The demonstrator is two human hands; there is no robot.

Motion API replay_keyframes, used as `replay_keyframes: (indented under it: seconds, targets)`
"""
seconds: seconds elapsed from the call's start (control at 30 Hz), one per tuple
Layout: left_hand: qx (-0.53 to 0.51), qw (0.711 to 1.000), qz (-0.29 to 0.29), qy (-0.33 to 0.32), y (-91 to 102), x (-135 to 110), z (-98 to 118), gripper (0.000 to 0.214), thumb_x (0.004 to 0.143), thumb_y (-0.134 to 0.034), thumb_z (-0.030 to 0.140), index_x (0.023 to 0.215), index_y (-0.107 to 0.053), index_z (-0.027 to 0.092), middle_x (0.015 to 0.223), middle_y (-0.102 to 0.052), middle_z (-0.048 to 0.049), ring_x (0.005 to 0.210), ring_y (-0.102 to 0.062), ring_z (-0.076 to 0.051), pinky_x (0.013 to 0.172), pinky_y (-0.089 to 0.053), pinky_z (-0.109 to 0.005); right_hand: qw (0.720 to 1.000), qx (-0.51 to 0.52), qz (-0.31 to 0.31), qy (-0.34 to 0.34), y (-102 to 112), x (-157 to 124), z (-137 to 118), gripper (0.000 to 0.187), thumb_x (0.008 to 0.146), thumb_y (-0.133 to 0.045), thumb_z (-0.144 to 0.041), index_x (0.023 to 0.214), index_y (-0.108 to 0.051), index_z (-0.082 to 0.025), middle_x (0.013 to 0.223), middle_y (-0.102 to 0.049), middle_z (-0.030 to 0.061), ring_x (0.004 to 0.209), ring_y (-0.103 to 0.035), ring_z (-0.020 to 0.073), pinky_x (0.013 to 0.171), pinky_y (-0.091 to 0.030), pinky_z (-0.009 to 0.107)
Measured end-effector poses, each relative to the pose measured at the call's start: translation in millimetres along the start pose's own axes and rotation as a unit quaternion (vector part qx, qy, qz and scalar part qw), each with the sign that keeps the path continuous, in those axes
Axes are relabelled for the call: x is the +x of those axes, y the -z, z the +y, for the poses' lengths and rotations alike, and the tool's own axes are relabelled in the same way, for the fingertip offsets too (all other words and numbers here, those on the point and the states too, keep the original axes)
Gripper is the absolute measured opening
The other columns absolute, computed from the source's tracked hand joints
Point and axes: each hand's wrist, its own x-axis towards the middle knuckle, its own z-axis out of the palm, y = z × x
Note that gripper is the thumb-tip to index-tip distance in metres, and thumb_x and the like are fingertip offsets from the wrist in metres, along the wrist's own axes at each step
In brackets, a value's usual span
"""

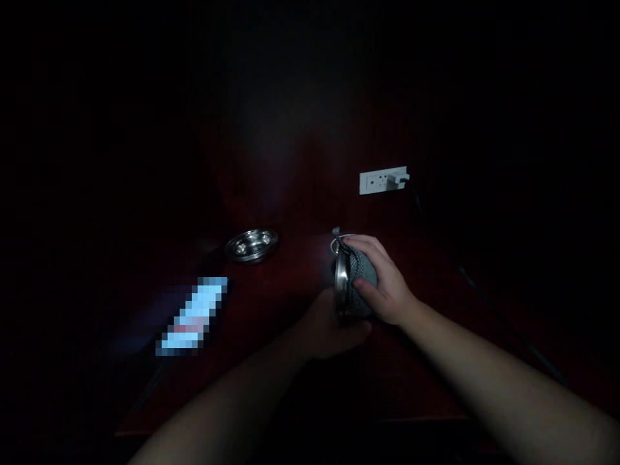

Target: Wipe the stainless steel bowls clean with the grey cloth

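Note:
Tilted up on its edge, a shiny metal dish [341, 284] is held above the table. My left hand [322, 329] is closed on its lower edge, with the fingers partly hidden behind it. A grey woven cloth [362, 284] is bunched against the dish's right side, gripped by my right hand [387, 284]. The thumb presses the cloth from the near side and the fingers lie over its top. Just behind, a bit of another metal rim [334, 246] shows; the rest of it is covered by the cloth and hand.
Round metal dishes [252, 245], seemingly stacked, rest on the dark red table [290, 278] at the back left. A lit, blurred-out screen [194, 316] lies nearer on the left. A white wall socket [382, 181] holds a plug. A cable [508, 329] runs down the right side. The surroundings are very dark.

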Motion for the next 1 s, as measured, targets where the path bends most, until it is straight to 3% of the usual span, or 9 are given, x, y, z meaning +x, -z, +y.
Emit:
replay_keyframes:
  seconds: [0.17, 0.37, 0.47, 0.57, 0.63, 0.7, 0.8, 1.0]
  targets:
    - [0.136, 0.990, 0.022, -0.028, -2.6, 1.9, 1.0, 0.025, 0.079, -0.059, 0.028, 0.101, -0.060, 0.014, 0.101, -0.066, -0.0088, 0.093, -0.062, -0.020, 0.085, -0.050, -0.037, 0.993, 0.070, 0.051, -0.081, -4.4, -1.4, -1.8, 0.046, 0.085, -0.048, -0.046, 0.125, -0.047, -0.024, 0.122, -0.051, 0.0092, 0.115, -0.048, 0.0284, 0.101, -0.035, 0.045]
    - [0.229, 0.972, 0.021, -0.051, -1.0, 2.8, 3.4, 0.018, 0.082, -0.056, 0.028, 0.093, -0.063, 0.017, 0.095, -0.066, -0.0060, 0.086, -0.062, -0.017, 0.081, -0.051, -0.034, 0.946, 0.213, 0.105, -0.219, -9.8, -0.9, 2.7, 0.039, 0.084, -0.049, -0.051, 0.114, -0.054, -0.027, 0.107, -0.060, 0.0026, 0.101, -0.055, 0.0231, 0.094, -0.040, 0.038]
    - [0.238, 0.968, 0.021, -0.078, -1.4, 1.6, 3.5, 0.021, 0.082, -0.055, 0.026, 0.101, -0.061, 0.018, 0.101, -0.066, -0.0058, 0.090, -0.062, -0.017, 0.082, -0.051, -0.033, 0.899, 0.307, 0.142, -0.277, -14.5, 2.0, 4.6, 0.036, 0.080, -0.054, -0.052, 0.106, -0.058, -0.028, 0.103, -0.064, -0.0004, 0.099, -0.059, 0.0207, 0.093, -0.042, 0.034]
    - [0.248, 0.964, 0.031, -0.085, -2.6, 0.7, 2.3, 0.028, 0.082, -0.056, 0.025, 0.109, -0.059, 0.020, 0.106, -0.065, -0.0062, 0.094, -0.063, -0.018, 0.084, -0.051, -0.033, 0.823, 0.396, 0.178, -0.366, -18.0, 6.1, 2.0, 0.033, 0.076, -0.058, -0.051, 0.096, -0.061, -0.026, 0.090, -0.069, -0.0010, 0.093, -0.063, 0.0207, 0.088, -0.048, 0.035]
    - [0.253, 0.963, 0.033, -0.083, -3.2, 0.7, 1.3, 0.029, 0.082, -0.056, 0.025, 0.110, -0.059, 0.020, 0.109, -0.064, -0.0061, 0.096, -0.063, -0.018, 0.085, -0.051, -0.033, 0.773, 0.437, 0.179, -0.424, -18.3, 9.2, -2.3, 0.030, 0.076, -0.057, -0.050, 0.087, -0.063, -0.023, 0.077, -0.070, 0.0012, 0.088, -0.066, 0.0234, 0.082, -0.052, 0.037]
    - [0.252, 0.963, 0.032, -0.085, -3.0, 1.1, 0.4, 0.029, 0.081, -0.056, 0.024, 0.110, -0.059, 0.019, 0.109, -0.065, -0.0059, 0.097, -0.063, -0.018, 0.085, -0.051, -0.032, 0.746, 0.455, 0.171, -0.454, -17.4, 11.9, -6.2, 0.029, 0.077, -0.055, -0.049, 0.081, -0.063, -0.022, 0.067, -0.069, 0.0023, 0.084, -0.068, 0.0253, 0.076, -0.055, 0.039]
    - [0.256, 0.962, 0.030, -0.086, -1.6, 2.0, -0.6, 0.030, 0.081, -0.057, 0.025, 0.110, -0.059, 0.019, 0.109, -0.065, -0.0061, 0.098, -0.063, -0.018, 0.086, -0.050, -0.031, 0.739, 0.458, 0.156, -0.468, -15.9, 13.7, -7.9, 0.030, 0.078, -0.053, -0.050, 0.080, -0.063, -0.022, 0.066, -0.070, 0.0029, 0.082, -0.068, 0.0259, 0.073, -0.056, 0.040]
    - [0.263, 0.960, 0.016, -0.100, 1.3, 3.1, -1.2, 0.029, 0.083, -0.054, 0.024, 0.112, -0.058, 0.019, 0.110, -0.065, -0.0064, 0.100, -0.062, -0.018, 0.088, -0.049, -0.032, 0.765, 0.448, 0.123, -0.446, -16.3, 11.5, -1.0, 0.036, 0.078, -0.052, -0.056, 0.083, -0.063, -0.022, 0.074, -0.072, 0.0045, 0.084, -0.068, 0.0264, 0.074, -0.056, 0.040]
